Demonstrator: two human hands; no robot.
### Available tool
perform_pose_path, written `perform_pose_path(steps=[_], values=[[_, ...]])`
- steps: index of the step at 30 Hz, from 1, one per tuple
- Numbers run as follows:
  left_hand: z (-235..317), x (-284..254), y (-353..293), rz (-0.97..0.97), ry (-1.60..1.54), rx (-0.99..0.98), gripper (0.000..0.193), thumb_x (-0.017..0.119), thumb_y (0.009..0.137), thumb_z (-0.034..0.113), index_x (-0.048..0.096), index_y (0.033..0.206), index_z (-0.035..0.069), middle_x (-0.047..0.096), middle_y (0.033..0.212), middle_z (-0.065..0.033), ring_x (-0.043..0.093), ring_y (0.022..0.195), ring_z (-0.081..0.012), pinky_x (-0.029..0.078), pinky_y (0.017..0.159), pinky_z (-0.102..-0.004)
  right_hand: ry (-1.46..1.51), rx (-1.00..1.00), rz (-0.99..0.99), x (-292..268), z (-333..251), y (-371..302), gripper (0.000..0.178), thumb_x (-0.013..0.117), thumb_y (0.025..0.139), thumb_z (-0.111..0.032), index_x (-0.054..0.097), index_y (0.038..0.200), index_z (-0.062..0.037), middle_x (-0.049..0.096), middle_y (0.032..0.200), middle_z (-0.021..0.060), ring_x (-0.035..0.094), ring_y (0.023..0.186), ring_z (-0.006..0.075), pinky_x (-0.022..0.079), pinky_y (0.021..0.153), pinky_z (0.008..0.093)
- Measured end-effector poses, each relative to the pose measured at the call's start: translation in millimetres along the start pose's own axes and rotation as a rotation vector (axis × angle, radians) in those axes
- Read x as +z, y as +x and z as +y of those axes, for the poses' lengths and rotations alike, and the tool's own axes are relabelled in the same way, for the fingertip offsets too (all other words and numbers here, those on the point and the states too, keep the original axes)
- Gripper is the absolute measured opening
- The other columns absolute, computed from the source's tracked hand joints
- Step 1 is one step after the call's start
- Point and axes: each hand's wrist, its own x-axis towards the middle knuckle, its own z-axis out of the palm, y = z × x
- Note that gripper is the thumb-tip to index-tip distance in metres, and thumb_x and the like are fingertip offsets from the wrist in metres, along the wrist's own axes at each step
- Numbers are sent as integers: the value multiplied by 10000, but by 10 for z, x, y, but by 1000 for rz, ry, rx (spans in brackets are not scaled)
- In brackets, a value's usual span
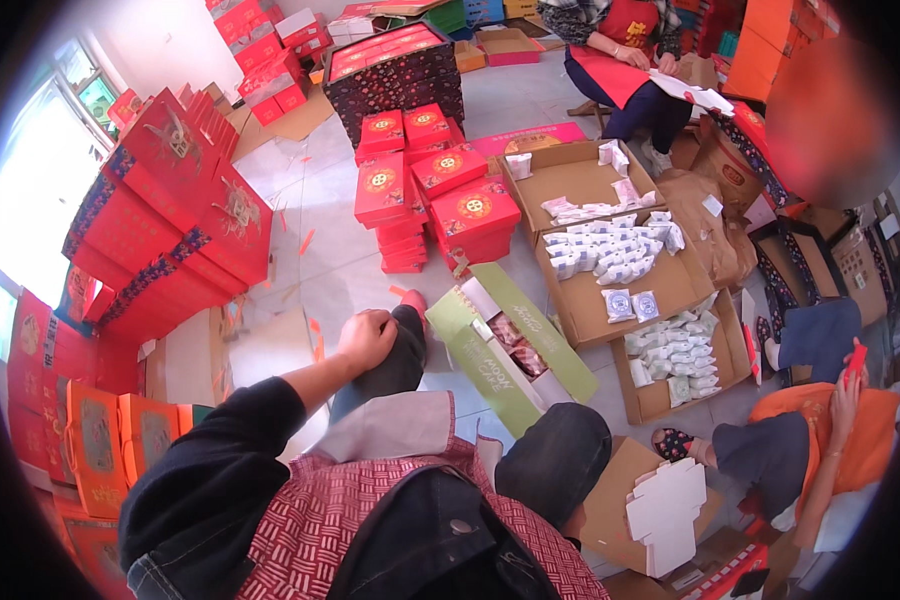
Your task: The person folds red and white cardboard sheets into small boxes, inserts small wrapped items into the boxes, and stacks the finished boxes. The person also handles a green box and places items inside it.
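My left hand rests on my left knee, its fingers curled in and nothing seen in them. Of my right hand only a sliver of skin shows beside my right knee; its fingers are hidden. On the floor ahead of my knees stands an open green carton, flaps spread, with reddish-brown patterned packets inside. To its right are shallow brown cardboard trays holding rows of small white wrapped packets. Another tray nearer me holds pale green-white packets.
Red gift boxes are stacked ahead, before a dark patterned crate. More red boxes and orange boxes line my left. One person sits at the far right, another in orange nearer. White flat cartons lie right.
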Motion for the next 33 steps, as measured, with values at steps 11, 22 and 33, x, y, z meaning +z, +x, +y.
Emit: perform_pose_path(steps=[11,22,33], values=[[-94,116,21,17,-23,60,224,512,800,198,639,761,18,620,813,-209,588,805,-385,471,740,-444,92,139,236,63,-782,-399,499,559,844,-454,578,1079,-14,637,967,122,610,869,270,498,723,398],[-21,131,95,-14,-44,76,211,521,792,188,643,758,19,624,799,-197,587,793,-385,470,726,-432,-187,21,329,173,-302,-268,437,666,760,-418,616,902,-8,643,816,124,621,714,305,502,610,442],[-33,147,39,11,-58,89,202,502,781,132,647,748,-6,619,746,-210,606,728,-375,478,696,-410,97,166,378,291,209,-8,335,614,804,-329,620,878,-2,602,674,122,606,619,272,460,505,404]])
